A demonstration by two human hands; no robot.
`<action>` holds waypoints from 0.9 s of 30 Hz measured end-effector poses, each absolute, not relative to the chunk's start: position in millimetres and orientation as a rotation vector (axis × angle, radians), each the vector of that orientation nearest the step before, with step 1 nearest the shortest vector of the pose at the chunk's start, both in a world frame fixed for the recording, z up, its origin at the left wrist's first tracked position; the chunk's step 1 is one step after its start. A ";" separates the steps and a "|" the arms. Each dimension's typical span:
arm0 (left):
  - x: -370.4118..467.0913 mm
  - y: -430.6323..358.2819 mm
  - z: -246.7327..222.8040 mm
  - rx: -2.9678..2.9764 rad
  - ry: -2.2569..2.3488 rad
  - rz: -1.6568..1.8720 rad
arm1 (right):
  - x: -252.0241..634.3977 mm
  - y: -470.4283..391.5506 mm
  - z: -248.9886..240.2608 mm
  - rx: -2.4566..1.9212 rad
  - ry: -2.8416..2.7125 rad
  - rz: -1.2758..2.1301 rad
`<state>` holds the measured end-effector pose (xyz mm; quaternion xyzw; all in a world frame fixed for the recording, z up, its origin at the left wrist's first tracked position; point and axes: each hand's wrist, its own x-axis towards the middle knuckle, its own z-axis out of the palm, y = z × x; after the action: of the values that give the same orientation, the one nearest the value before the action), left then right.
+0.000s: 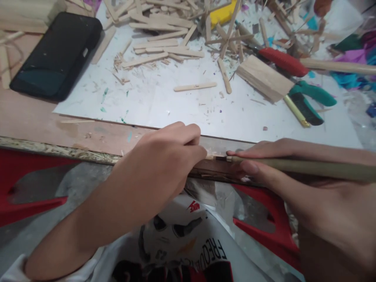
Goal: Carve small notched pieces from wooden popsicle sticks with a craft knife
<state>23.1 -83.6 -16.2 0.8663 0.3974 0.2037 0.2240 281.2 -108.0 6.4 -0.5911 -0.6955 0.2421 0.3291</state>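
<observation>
At the table's near edge, my left hand [167,156] is closed in a pinch, knuckles up. A thin pale wooden piece [209,157] pokes out past its fingertips; the rest is hidden by the fingers. My right hand [296,172] is wrapped around a long, round, olive-coloured rod [311,167], lying nearly level with its tip toward my left hand. A short dark band [221,158] shows between the rod's pale tip and the wooden piece. Whether the tip touches that piece I cannot tell. Beyond the hands lies a white sheet [141,102] strewn with shavings.
Craft sticks [195,86] lie loose and piled at the back. A black phone [57,56] rests at left. Toward the right are a wood block [264,78], a red handle [283,62] and a green handle [315,93]. Red chair-like parts [267,227] show below the table edge.
</observation>
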 end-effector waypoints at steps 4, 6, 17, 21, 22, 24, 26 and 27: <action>22.6 -84.7 -15.6 2.397 1.107 0.552 | 277.5 -124.2 -4.2 -1.554 -1.810 0.441; 22.1 -85.6 -16.0 2.390 1.118 0.562 | 276.5 -127.8 -6.6 -1.564 -1.795 0.376; 21.8 -86.3 -16.9 2.346 1.127 0.552 | 277.7 -131.4 -10.8 -1.562 -1.735 0.429; 21.8 -86.7 -15.2 2.331 1.123 0.549 | 278.5 -132.6 -10.7 -1.563 -1.679 0.409; 21.7 -86.8 -14.8 2.333 1.124 0.539 | 279.3 -132.4 -10.5 -1.549 -1.694 0.424; 21.7 -86.9 -14.3 2.336 1.125 0.528 | 280.8 -131.5 -10.0 -1.507 -1.749 0.460; 21.9 -86.4 -14.3 2.338 1.120 0.522 | 281.7 -130.3 -9.5 -1.462 -1.796 0.506; 22.0 -86.0 -14.6 2.341 1.117 0.518 | 282.0 -129.9 -9.4 -1.448 -1.798 0.531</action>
<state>22.0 -86.0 -14.6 0.8579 0.4092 0.1897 0.2461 282.0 -129.9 -9.4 -0.5661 -0.7032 0.2075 0.3768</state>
